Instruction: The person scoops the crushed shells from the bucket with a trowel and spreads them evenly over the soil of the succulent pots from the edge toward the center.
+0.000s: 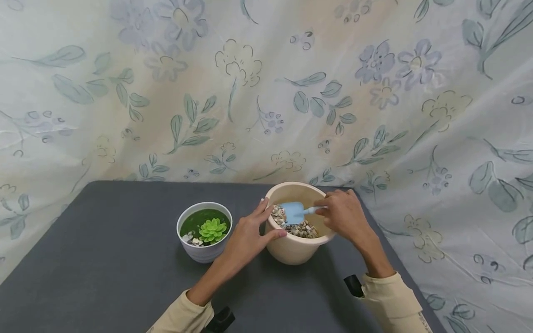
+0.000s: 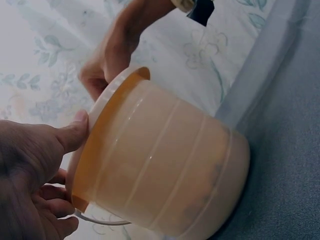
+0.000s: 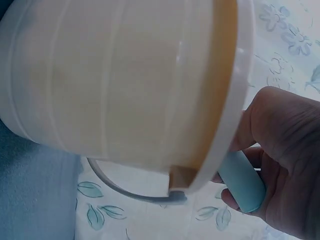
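Observation:
A cream plastic bucket (image 1: 291, 249) holding small pebbles (image 1: 301, 229) stands on the grey table (image 1: 104, 259). My left hand (image 1: 250, 233) grips its near-left rim, thumb on the outside (image 2: 75, 132), fingers over the edge. My right hand (image 1: 343, 215) holds a light blue scoop (image 1: 294, 212) by its handle (image 3: 242, 182), blade down on the pebbles inside the bucket (image 3: 115, 80). To the left stands a small white pot (image 1: 204, 231) with a green succulent (image 1: 213, 230), moss and a few pebbles.
A flower-printed cloth (image 1: 266, 88) hangs behind and drapes past the table's right edge. The bucket's thin wire handle (image 3: 125, 187) hangs down its side. Grey tabletop stretches to the left and front of the pots.

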Motion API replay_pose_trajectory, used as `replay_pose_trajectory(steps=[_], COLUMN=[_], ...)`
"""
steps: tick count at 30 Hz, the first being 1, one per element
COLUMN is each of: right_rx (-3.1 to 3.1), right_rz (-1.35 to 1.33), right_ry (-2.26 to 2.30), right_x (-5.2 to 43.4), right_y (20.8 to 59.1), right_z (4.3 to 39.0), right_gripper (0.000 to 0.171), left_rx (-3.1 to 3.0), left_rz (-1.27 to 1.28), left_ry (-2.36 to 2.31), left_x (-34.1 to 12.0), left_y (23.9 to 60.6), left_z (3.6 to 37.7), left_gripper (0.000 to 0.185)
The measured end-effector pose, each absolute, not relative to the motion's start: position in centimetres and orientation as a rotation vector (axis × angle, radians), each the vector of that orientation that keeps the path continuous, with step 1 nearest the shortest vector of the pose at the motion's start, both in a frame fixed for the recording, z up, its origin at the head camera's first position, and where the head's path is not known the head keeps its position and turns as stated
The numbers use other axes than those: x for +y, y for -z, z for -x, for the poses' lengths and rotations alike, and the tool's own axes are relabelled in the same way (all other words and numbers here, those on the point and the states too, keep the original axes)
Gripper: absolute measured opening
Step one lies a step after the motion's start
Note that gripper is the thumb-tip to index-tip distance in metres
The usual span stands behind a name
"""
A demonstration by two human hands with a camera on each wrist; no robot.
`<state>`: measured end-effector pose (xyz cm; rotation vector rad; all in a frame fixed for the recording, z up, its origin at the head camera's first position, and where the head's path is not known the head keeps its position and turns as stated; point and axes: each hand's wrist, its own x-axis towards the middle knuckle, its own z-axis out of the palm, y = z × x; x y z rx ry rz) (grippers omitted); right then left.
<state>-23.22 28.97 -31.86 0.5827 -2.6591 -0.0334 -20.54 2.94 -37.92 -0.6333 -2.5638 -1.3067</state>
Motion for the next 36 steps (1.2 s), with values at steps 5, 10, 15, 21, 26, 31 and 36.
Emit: replay_pose_trajectory(steps=[5,10,15,21,26,31,36], right_rx=[-2.677,-2.696,-2.684,-2.67,-2.595,-2.585,-2.553], right_rz=[-0.531,-0.504,-0.49,-0.451,-0.517,-0.555,-0.608], right_ry=[0.012,-0.04,-0.074,-0.13,-0.132,-0.16,-0.182], right_x=[29.2,29.4,29.8,30.1,29.5,28.4,27.3], right_y=[31.3,30.5,29.9,29.3,29.0,28.4,28.0], right_z=[22.6,21.9,21.5,20.7,20.4,20.4,20.5], right_gripper=[0.015,0.016,0.015,0.015,0.014,0.016,0.017], left_rx=[-2.573,-2.555,-2.559,-2.562,-2.553,-2.551,-2.541], left_rz=[0.633,0.651,0.686,0.738,0.682,0.63,0.614], left_ry=[1.327,1.34,1.323,1.276,1.246,1.236,1.204], left_x=[2.8,2.5,2.1,1.5,0.0,-2.0,-3.9], left_y=[37.9,37.7,37.7,37.5,36.9,36.4,36.2], left_z=[20.6,20.5,20.5,20.9,20.8,20.6,20.3], left_gripper=[0.081,0.082,0.079,0.083,0.086,0.081,0.079])
